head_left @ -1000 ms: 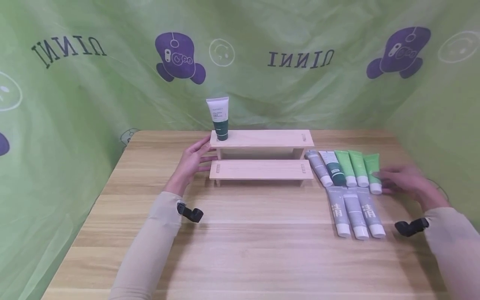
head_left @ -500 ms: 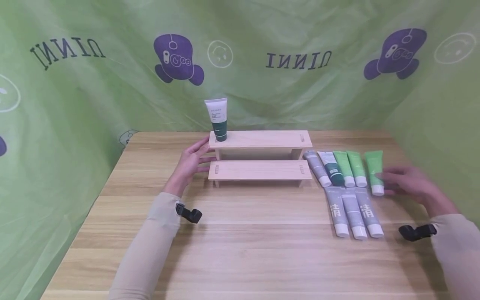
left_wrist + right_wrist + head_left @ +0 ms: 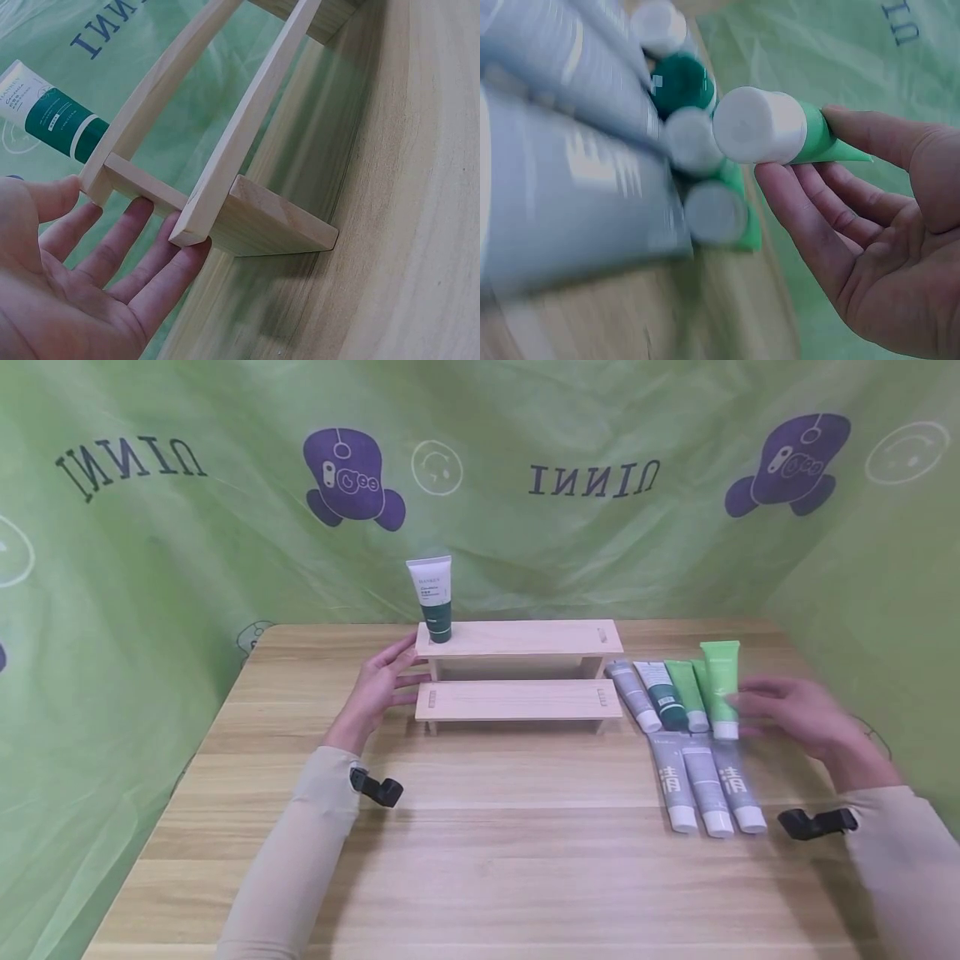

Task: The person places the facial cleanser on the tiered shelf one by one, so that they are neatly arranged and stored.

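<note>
In the head view my right hand [image 3: 797, 714] pinches a light green squeeze tube [image 3: 722, 685] with a white cap, cap end down, at the right of the table. The right wrist view shows thumb and fingers on opposite sides of this tube [image 3: 817, 135], lifted off the surface. My left hand [image 3: 378, 692] touches the left end of a two-step wooden rack [image 3: 517, 700]. Its fingers [image 3: 112, 251] are nearly straight against the rack's side, the thumb by the upper step. A white and dark green tube [image 3: 433, 597] stands cap-down on the upper step's left end.
Right of the rack lie a grey tube [image 3: 633, 695], a white and green tube [image 3: 663, 695] and two light green tubes [image 3: 686, 695]. Before them lie three grey tubes [image 3: 707, 785]. A green curtain [image 3: 480, 552] closes off the back and sides.
My right hand has lifted the light green tube from the right end of the back row and moved it left and upward. The left hand keeps its place at the rack.
</note>
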